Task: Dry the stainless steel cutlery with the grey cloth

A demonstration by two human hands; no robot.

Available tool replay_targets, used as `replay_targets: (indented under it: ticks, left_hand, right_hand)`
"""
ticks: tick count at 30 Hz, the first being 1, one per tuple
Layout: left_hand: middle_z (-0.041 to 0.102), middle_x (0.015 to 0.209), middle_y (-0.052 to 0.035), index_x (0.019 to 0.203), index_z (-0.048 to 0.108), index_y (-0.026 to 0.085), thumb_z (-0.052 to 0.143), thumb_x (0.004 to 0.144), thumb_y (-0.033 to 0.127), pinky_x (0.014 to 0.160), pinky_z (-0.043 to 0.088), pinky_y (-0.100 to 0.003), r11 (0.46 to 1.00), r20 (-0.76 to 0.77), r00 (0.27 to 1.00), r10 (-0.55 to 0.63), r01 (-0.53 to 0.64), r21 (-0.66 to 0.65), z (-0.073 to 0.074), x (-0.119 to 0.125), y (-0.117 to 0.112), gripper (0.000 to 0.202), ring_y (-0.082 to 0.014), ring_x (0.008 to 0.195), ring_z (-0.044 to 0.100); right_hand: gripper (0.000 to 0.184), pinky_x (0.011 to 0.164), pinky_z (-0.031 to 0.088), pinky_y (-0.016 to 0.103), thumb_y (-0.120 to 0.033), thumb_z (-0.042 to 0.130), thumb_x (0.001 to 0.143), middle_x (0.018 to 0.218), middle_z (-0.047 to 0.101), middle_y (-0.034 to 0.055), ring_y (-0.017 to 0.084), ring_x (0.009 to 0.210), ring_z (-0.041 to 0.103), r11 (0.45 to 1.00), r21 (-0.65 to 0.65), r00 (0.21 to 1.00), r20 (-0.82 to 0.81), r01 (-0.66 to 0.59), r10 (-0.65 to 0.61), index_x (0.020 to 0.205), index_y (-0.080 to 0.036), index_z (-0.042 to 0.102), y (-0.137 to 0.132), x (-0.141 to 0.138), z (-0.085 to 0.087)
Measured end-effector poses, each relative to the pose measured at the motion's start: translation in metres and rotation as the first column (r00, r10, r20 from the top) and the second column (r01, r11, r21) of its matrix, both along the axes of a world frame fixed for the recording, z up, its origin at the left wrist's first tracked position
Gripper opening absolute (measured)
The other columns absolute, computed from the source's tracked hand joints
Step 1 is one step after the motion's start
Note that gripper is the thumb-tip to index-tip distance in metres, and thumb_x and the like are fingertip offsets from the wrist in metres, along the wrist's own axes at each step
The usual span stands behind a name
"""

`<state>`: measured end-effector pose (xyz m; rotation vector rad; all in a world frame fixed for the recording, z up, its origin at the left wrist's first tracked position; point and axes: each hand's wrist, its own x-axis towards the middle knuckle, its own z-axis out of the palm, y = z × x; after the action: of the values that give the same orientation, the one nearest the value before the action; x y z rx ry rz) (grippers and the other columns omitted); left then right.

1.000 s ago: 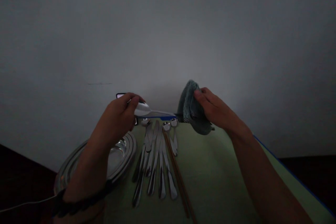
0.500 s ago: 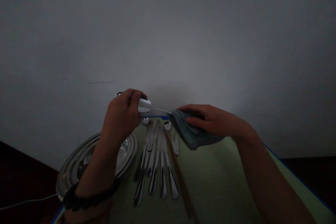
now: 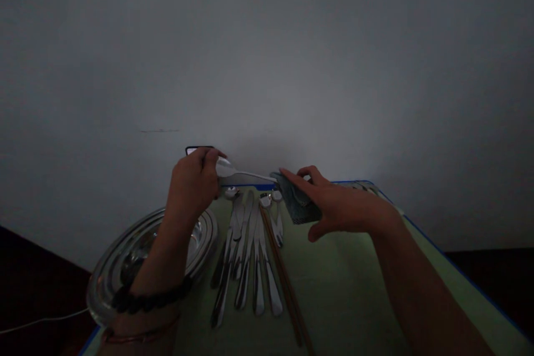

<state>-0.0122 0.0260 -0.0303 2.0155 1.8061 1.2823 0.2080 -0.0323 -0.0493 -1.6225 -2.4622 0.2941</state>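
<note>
My left hand [image 3: 196, 186] is closed on the bowl end of a metal spoon [image 3: 254, 176], held above the table's back edge with its handle pointing right. A folded grey-green cloth [image 3: 298, 203] covers the handle's far end. My right hand [image 3: 334, 200] grips the cloth against it, the thumb standing apart below and the fingers bent above. Under the hands several table knives [image 3: 250, 250] lie fanned out, with small spoons [image 3: 266, 199] near their far ends. A pair of brown chopsticks [image 3: 287, 283] lies to their right.
Round metal dishes [image 3: 98, 289] stand at the left, partly behind my left forearm. More cutlery [image 3: 362, 184] lies at the back right corner of the green table [image 3: 346, 289]. A dark-rimmed flat object [image 3: 192, 150] shows behind my left hand. A pale wall [image 3: 267, 67] rises behind.
My right hand has turned and its thumb has swung down off the cloth. The cloth is bunched smaller around the handle. My left hand, with the spoon, has shifted slightly left.
</note>
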Motion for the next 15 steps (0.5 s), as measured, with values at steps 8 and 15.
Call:
replay_targets:
  ticks: [8, 15]
  left_hand:
    - [0.039, 0.038, 0.0065, 0.093, 0.063, 0.012, 0.045, 0.079, 0.03, 0.032, 0.025, -0.017, 0.99, 0.42, 0.9, -0.117, 0.14, -0.024, -0.012, -0.011, 0.011, 0.029, -0.0079, 0.031, 0.036]
    - [0.037, 0.034, 0.0069, 0.091, 0.064, 0.012, 0.045, 0.081, 0.026, 0.032, 0.023, -0.015, 0.981, 0.397, 0.906, -0.149, 0.187, -0.059, -0.001, -0.001, -0.002, 0.025, -0.0059, 0.031, 0.034]
  right_hand:
    - [0.073, 0.091, 0.041, 0.038, -0.003, 0.047, 0.071, 0.124, 0.048, 0.0114, 0.022, 0.109, 0.05, 0.943, 0.326, 0.98, -0.201, 0.063, 0.004, 0.138, -0.022, 0.024, 0.008, -0.01, -0.003]
    - [0.052, 0.084, 0.047, 0.035, -0.031, 0.058, 0.076, 0.114, 0.06, 0.0066, 0.021, 0.099, 0.058, 0.983, 0.182, 0.962, -0.27, 0.01, 0.04, 0.125, -0.023, 0.044, 0.007, 0.013, 0.01]
